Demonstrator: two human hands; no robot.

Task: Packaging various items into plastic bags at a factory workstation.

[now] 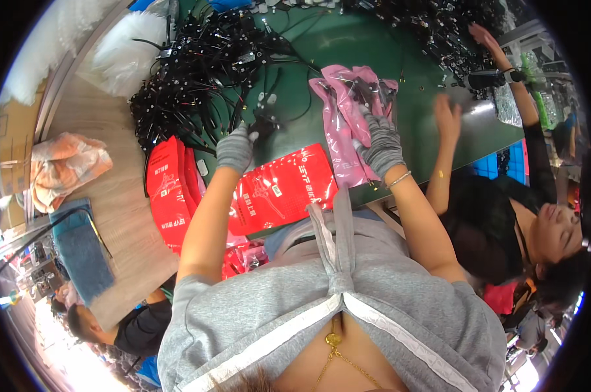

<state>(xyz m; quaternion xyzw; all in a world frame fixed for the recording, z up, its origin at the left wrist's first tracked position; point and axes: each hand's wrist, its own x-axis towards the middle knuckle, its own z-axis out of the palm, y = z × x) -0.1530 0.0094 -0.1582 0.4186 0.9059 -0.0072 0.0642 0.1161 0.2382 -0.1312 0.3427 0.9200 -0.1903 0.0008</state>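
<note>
My left hand (236, 149), in a grey knit glove, is closed on a small black part (265, 127), blurred, with a thin black cable by it. It is at the near edge of a heap of black cabled parts (197, 85). My right hand (382, 145), gloved alike, has its fingers closed on a pink plastic bag (340, 140). Black pieces show inside or on the bag's upper right; I cannot tell which. A glossy red bag (279, 189) lies between my forearms at the table's near edge.
More red bags (170, 186) overlap left of my left forearm. The green table (308, 39) carries another dark heap (442, 32) at the far right. A co-worker's hand (447, 117) is close on the right. An orange-white cloth (70, 166) lies on the wooden surface at left.
</note>
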